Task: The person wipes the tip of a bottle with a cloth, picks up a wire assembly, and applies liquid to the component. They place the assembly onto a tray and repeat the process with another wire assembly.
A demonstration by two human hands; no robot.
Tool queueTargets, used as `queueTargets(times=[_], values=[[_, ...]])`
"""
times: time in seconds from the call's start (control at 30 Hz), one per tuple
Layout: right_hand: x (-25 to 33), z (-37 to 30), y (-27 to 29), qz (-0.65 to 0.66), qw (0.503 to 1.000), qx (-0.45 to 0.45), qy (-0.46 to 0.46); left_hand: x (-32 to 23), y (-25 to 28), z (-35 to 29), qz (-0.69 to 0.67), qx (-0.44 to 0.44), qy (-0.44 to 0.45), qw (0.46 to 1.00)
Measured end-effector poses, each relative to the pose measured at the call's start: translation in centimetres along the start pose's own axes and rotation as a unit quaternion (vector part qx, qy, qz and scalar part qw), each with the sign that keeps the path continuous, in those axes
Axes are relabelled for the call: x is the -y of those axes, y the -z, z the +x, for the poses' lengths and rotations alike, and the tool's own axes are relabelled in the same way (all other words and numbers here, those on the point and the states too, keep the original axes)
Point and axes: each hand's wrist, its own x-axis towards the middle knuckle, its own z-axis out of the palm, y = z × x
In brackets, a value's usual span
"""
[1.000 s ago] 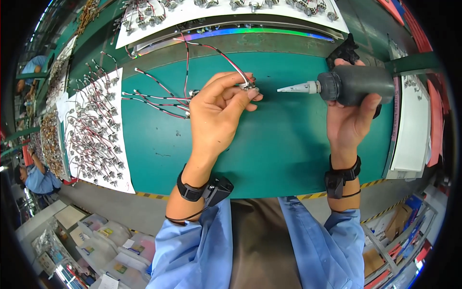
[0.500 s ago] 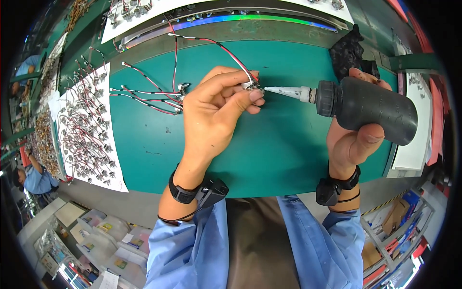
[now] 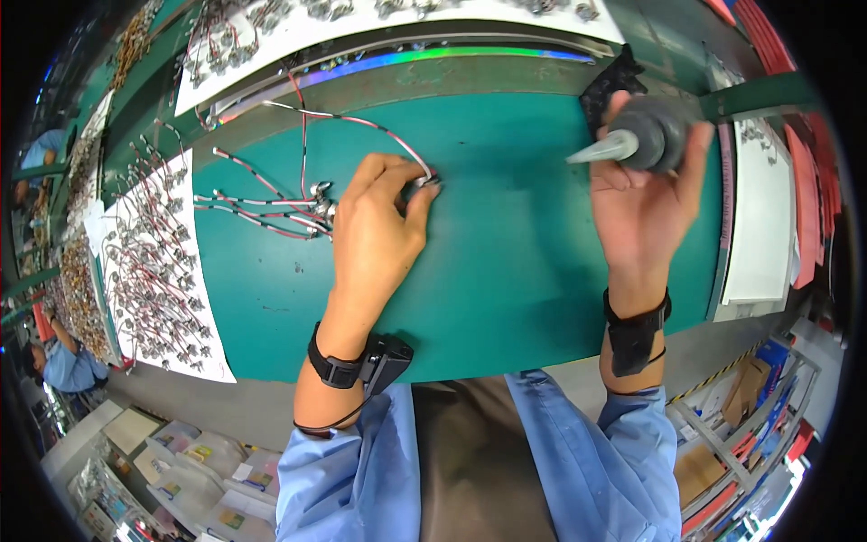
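My left hand (image 3: 372, 239) is closed in a pinch above the green mat (image 3: 488, 298). Between thumb and fingers sits a small metal part (image 3: 432, 180), mostly hidden, whose red, black and white wire lead (image 3: 370, 121) arcs up and to the left. Off to the right, my right hand (image 3: 643, 217) grips a black squeeze bottle (image 3: 664, 135) with a pale cone nozzle (image 3: 603, 147) pointing left, well apart from the part. Several similar wired parts (image 3: 320, 203) lie just left of my left hand, their leads stretching leftward.
White sheets hold rows of wired parts at left (image 3: 153, 298) and at the back (image 3: 388, 23). A black crumpled cloth (image 3: 607, 90) lies behind the bottle. A green metal rail (image 3: 506, 77) borders the mat's far side. Another person (image 3: 68, 357) is at far left.
My right hand has drawn the bottle away from the metal part and tipped it up, nozzle toward me. My left hand has turned palm down, keeping the part. The view has shifted slightly.
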Motion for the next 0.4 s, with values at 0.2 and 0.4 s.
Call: queueTargets(times=[0.2,0.4], values=[[-0.4,1.0,1.5,0.302,0.928,-0.134,-0.172,-0.2,-0.3,0.3,0.014,0.009,-0.004,1.0],[1.6,1.3,-0.2,0.099,0.987,-0.124,-0.033,0.1,-0.1,0.2,0.028,0.01,0.017,0.999]])
